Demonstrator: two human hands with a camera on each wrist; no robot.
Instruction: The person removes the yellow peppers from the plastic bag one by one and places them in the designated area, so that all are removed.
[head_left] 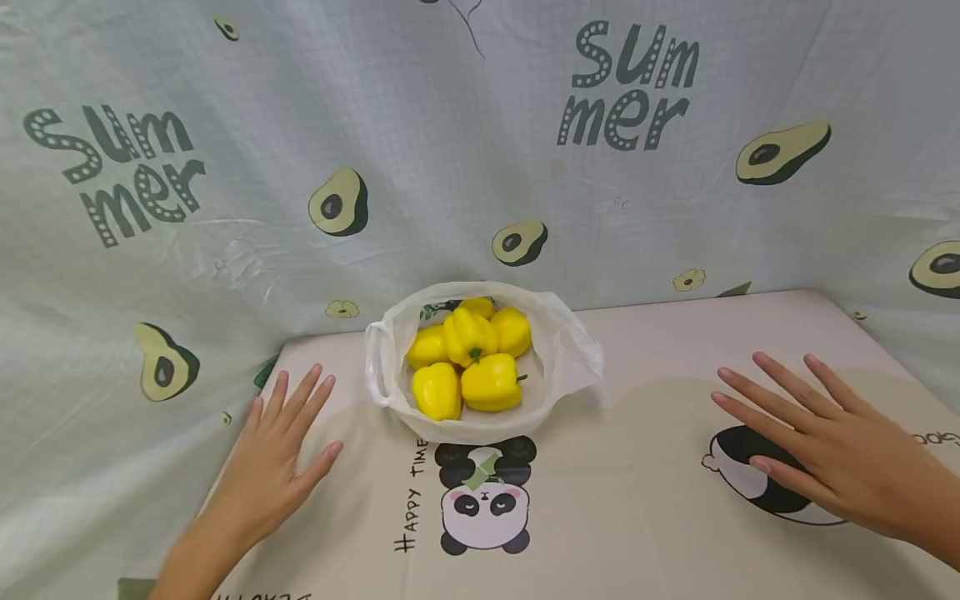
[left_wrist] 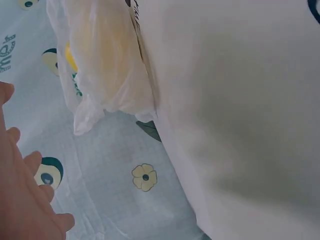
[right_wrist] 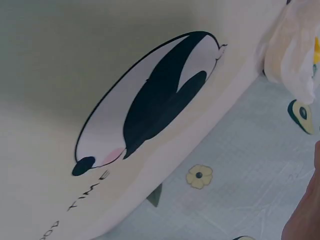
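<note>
Left hand [head_left: 277, 467] and right hand [head_left: 836, 454] both empty, fingers straight and spread, backs up, angled inward over the counter [head_left: 637, 508]. Between them, touching neither: a white plastic bag [head_left: 566, 346] of yellow bell peppers [head_left: 470, 333], near the counter's back edge. Avocado-print sheet [head_left: 435, 167] hangs behind.

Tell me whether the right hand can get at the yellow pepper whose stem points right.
Probably yes: the right hand holds nothing, and the white bag gapes upward, leaving that yellow pepper uncovered. The bag's right side stands between them, so the hand would likely come in from above.
</note>
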